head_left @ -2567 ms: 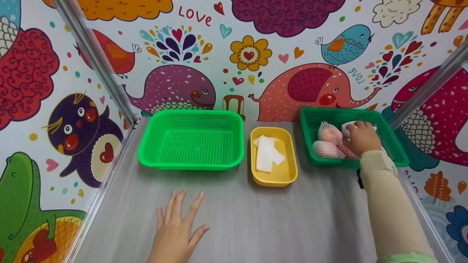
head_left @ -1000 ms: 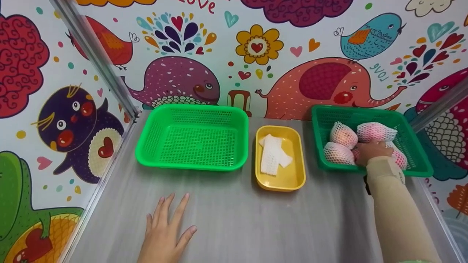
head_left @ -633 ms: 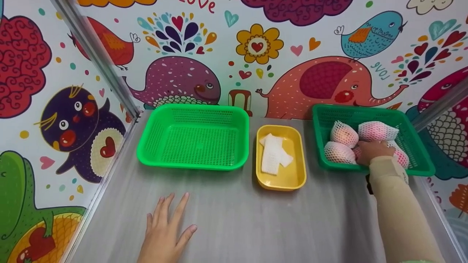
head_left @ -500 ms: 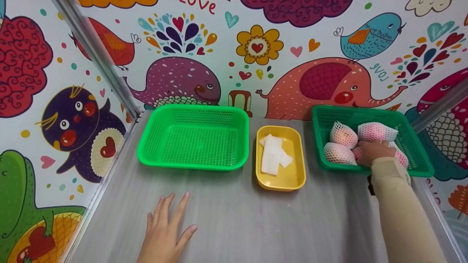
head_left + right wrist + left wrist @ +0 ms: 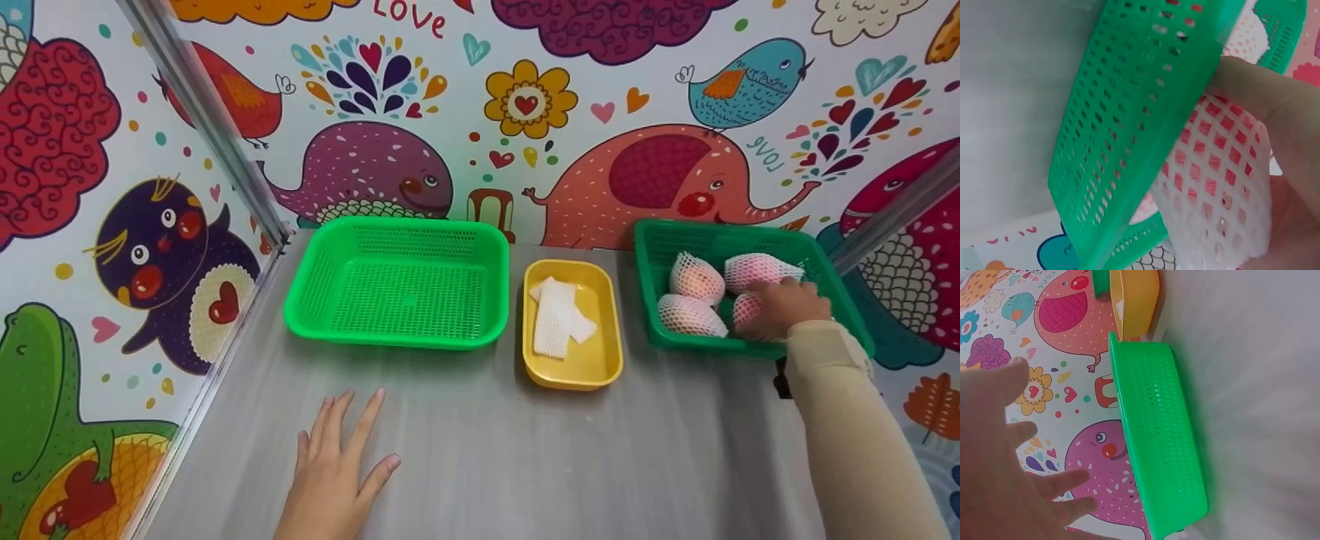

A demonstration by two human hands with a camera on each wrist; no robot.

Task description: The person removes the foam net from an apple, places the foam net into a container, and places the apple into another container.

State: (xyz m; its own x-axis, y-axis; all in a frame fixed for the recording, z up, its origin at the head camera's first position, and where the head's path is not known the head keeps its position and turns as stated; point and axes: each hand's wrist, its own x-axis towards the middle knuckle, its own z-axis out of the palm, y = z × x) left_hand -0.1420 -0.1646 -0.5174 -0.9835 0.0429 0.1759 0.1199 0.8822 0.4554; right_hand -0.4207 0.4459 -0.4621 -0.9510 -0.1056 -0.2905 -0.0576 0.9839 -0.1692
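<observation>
My right hand (image 5: 795, 307) is inside the dark green basket (image 5: 846, 274) at the right. It grips a pink-red fruit (image 5: 1219, 169) in a white foam net, thumb and fingers around it in the right wrist view. Around it lie more netted fruits: one behind (image 5: 757, 270), one at the back left (image 5: 696, 279) and one at the front left (image 5: 690, 315). The hand hides the basket's right front part. My left hand (image 5: 330, 465) hovers or rests over the grey table with fingers spread, holding nothing, in front of the bright green basket (image 5: 397, 341).
The bright green basket at the left has nothing in it. Between the baskets stands a yellow tray (image 5: 592, 367) holding white foam nets (image 5: 555, 319). A patterned wall (image 5: 525, 172) closes off the back, with metal rails (image 5: 217, 135) at the corners.
My right hand went from the back fruit to the front of the basket, then shifted slightly right with a netted fruit, uncovering green basket floor. My left hand stays nearly still.
</observation>
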